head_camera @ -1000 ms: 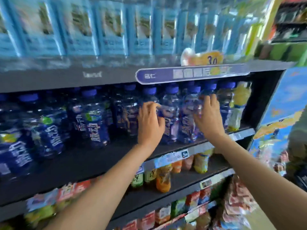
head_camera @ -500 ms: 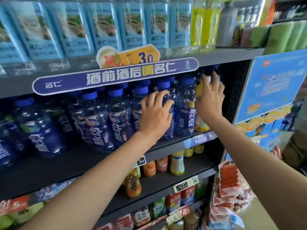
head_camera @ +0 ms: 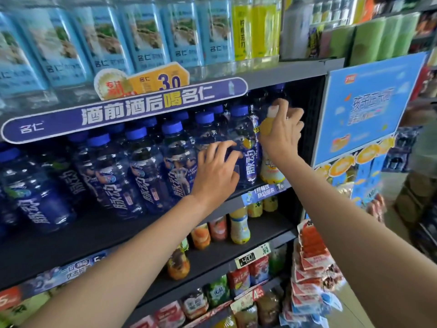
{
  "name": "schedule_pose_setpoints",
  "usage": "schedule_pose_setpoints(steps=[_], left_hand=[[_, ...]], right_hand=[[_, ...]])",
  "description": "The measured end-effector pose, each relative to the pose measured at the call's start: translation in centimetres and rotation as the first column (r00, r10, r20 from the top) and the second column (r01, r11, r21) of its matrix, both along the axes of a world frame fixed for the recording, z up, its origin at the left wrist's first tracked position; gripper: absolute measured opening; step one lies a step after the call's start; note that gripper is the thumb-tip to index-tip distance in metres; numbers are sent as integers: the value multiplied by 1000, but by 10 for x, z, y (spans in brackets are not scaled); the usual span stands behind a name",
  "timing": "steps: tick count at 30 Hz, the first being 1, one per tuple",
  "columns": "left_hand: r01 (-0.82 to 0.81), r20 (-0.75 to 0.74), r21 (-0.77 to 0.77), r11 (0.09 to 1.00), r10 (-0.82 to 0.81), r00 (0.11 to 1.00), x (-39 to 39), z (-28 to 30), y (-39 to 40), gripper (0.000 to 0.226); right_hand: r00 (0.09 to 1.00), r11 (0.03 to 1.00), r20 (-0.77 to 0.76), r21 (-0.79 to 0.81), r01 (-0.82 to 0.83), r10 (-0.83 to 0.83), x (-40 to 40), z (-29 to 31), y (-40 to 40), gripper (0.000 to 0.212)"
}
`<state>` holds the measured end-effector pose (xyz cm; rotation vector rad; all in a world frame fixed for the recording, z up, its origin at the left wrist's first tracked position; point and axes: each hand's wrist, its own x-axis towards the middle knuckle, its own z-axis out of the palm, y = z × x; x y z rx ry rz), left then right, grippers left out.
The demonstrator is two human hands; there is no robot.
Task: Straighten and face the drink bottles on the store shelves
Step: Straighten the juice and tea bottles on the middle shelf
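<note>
So, hidden: yellow plastic bottle [head_camera: 270, 166], neck under right hand [head_camera: 282, 132], fingers curled round it.
Left hand [head_camera: 216, 172]: fingers spread on blue-capped bottle [head_camera: 244, 147].
Edge: shelf end wall just beside.

Middle shelf [head_camera: 71, 235]: bare front strip at lower left, open to reach. Behind it, blue bottles [head_camera: 139, 171] packed tight; sign band [head_camera: 123, 112] overhangs their caps.

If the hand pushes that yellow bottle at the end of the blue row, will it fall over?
It might wobble. The yellow bottle looks tall and narrow, and the right hand grips it near the top, where a push tips it most easily. It looks full, so probably heavy enough to steady it. The blue bottle standing close on one side would likely stop a fall that way.
</note>
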<state>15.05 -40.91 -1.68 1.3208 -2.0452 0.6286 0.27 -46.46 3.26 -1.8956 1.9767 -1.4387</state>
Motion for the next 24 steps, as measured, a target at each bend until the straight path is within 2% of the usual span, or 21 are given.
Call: schedule_pose_setpoints(steps=[2,6,10,11,13,15,18,20,24], left_hand=[[11,-52,23,1000,-10,999,-2,-6,7,38],[34,-211,179,983,5,977,0,-19,24,48],[187,-430,330,925,-30,903,15,-16,38,68],[229,-477,370,900,-27,878,22,-13,44,71],[314,-578,441,841,-1,816,44,-11,61,73],[354,-663,410,840,8,749,77,-12,86,71],[238,-710,368,899,106,696,141,-19,131,64],[118,-723,341,933,180,667,188,-19,169,65],[-95,-769,287,953,288,570,298,-8,259,57]], right_hand=[[997,996,-49,68,56,-52,-7,1,5,70],[982,992,-185,126,-8,32,-3,10,24,62],[883,969,-403,145,-200,242,42,16,61,76],[861,952,-409,177,-252,304,54,22,72,77],[828,887,-325,233,-398,457,80,37,95,67],[725,766,-255,293,-573,640,109,50,117,59],[455,553,-321,382,-741,831,174,61,151,57],[310,455,-370,417,-787,876,228,66,178,66],[106,236,-339,369,-899,935,342,75,250,75]])
